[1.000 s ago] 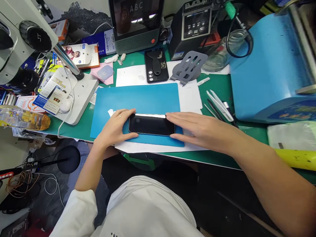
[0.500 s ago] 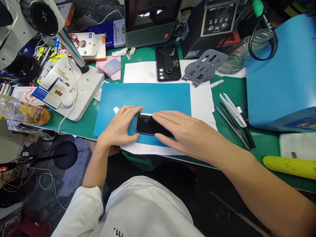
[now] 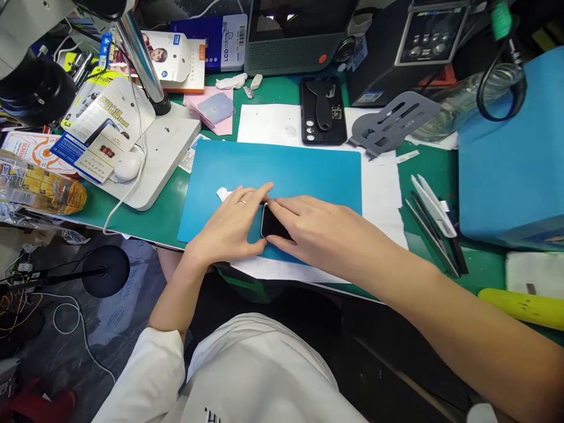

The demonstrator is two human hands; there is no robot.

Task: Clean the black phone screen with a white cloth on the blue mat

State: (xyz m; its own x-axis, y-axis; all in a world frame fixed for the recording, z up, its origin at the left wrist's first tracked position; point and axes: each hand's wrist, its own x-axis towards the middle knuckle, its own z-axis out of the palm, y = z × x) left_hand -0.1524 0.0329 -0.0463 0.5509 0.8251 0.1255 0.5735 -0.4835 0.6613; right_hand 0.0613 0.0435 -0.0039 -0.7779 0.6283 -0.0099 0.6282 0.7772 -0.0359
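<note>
A black phone (image 3: 272, 225) lies flat on the blue mat (image 3: 308, 170), near the mat's front edge, and my hands hide most of it. My left hand (image 3: 231, 226) rests at the phone's left end, fingers stretched out and a ring on one finger. My right hand (image 3: 315, 229) lies flat across the screen with its fingers extended, covering everything but the left end. A small white scrap (image 3: 221, 193) sits on the mat just left of my left hand.
A microscope with a white base (image 3: 152, 155) stands at the left. A black phone case (image 3: 322, 110), a grey stand (image 3: 392, 120), tweezers and white tools (image 3: 434, 217), a blue machine (image 3: 513, 158), a yellow roll (image 3: 522, 305) and packaging boxes surround the mat.
My right hand has slid left across the phone's screen, from its right end to covering nearly all of it. My left hand has stayed at the left end. The camera has tilted down.
</note>
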